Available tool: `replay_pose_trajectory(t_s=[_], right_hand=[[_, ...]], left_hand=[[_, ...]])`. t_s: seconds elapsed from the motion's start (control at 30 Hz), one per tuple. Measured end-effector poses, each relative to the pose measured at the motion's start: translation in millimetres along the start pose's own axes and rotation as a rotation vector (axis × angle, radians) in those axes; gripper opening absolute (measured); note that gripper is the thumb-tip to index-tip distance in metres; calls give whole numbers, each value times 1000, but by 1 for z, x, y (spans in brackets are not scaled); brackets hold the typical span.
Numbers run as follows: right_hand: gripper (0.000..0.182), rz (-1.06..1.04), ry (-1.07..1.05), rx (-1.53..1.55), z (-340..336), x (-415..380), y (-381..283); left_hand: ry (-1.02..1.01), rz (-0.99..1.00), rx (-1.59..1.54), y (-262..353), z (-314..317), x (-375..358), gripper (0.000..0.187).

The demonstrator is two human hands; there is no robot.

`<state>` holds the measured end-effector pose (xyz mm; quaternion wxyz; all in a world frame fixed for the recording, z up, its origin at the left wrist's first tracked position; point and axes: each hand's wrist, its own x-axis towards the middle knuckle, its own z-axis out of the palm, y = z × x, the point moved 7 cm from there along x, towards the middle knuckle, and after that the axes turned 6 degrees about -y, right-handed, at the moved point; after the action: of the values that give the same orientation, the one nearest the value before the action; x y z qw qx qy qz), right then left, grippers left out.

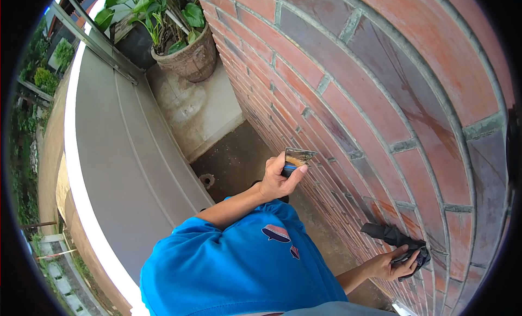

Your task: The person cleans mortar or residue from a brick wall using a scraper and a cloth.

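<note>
My left hand (281,177) is closed around a small scraper (300,154) with a flat, stained blade and a blue and black handle. The blade points away from my body, close in front of the brick wall in this view. Farther right, my right hand (392,264) grips a bunched black cloth (399,238). It presses the cloth against the brick wall (375,104), and one end of the cloth sticks out beyond my fingers. Dark wet-looking streaks mark some bricks near and above the cloth.
A potted plant (187,55) stands on a light ledge (209,120) at the far end. A smooth grey parapet (119,131) runs along the left. Below lies a dark concrete floor (234,153) with a round drain hole (207,180). Greenery shows beyond the parapet.
</note>
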<state>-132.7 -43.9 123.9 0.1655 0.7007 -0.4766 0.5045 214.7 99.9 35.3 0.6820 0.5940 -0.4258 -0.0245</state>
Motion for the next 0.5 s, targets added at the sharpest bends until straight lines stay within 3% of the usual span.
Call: replay_pose_trajectory(t_s=[0.1, 0.5], right_hand=[[29, 46, -3, 233, 1, 1, 13], [21, 98, 25, 202, 15, -3, -22]], left_hand=[[-30, -5, -7, 0, 5, -12, 12], [-83, 29, -100, -27, -15, -8, 17]])
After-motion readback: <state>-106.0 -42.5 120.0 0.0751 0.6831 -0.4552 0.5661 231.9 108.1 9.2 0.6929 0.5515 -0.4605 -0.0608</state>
